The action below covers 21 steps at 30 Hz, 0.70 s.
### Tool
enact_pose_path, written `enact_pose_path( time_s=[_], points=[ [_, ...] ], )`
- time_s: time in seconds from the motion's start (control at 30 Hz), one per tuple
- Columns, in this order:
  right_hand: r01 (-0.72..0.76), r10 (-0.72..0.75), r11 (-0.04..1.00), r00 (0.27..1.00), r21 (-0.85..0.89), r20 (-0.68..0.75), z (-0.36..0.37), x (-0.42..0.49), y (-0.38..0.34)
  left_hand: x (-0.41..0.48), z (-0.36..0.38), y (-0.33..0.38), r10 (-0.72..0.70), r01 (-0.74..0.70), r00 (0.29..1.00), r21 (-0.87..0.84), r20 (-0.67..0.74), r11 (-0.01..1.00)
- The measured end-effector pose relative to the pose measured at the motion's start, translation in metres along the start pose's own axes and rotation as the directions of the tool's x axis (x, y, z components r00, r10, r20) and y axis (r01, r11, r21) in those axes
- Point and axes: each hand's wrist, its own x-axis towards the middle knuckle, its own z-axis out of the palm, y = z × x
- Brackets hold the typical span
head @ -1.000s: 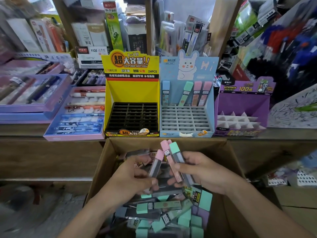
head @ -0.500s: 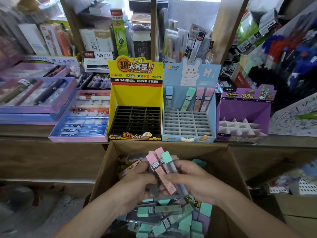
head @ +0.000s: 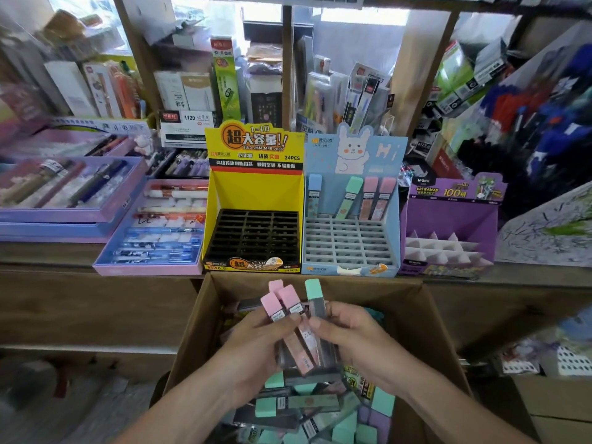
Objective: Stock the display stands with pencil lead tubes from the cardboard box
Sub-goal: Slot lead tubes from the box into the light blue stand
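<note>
Shop counter (head: 48, 253), 12 o'clock: three display stands (head: 350, 241). Over the cardboard box (head: 427, 318) at 6 o'clock, left hand (head: 256, 344) and right hand (head: 360, 342) jointly grip bundled pencil lead tubes (head: 299, 349).

The cardboard box (head: 368, 291) is showing matt brown paperboard. The pencil lead tubes (head: 302, 338) are looking like smooth plastic, with matt pastel caps and bodies catching a slight sheen. The yellow display stand (head: 256, 190) is presenting glossy printed card around a black grid (head: 253, 235) of moulded plastic. The shelf (head: 96, 302) is showing dull wood grain, possibly laminate.
</note>
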Motion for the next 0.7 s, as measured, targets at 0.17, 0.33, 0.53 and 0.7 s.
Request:
enact_pose_path(
  time_s=[0.17, 0.33, 0.53, 0.7],
  points=[
    [0.0, -0.002, 0.998, 1.0, 0.061, 0.017, -0.001, 0.0, 0.002, 0.002, -0.003, 0.002, 0.048, -0.049, 0.998, -0.016, -0.045, 0.999],
    [0.071, -0.071, 0.997, 0.997, -0.036, -0.025, -0.012, 0.001, 0.0, 0.005, -0.012, 0.004, 0.075, -0.069, 0.987, 0.044, -0.141, 0.997],
    [0.137, -0.143, 0.985, 0.988, -0.107, -0.052, -0.018, 0.0, -0.008, 0.004, -0.02, 0.003, 0.077, -0.073, 0.991, 0.045, -0.111, 0.996],
    [0.154, -0.146, 0.985, 0.984, 0.076, -0.099, -0.02, 0.0, -0.012, 0.001, -0.017, 0.006, 0.097, -0.095, 0.991, 0.026, -0.089, 0.995]
  ],
)
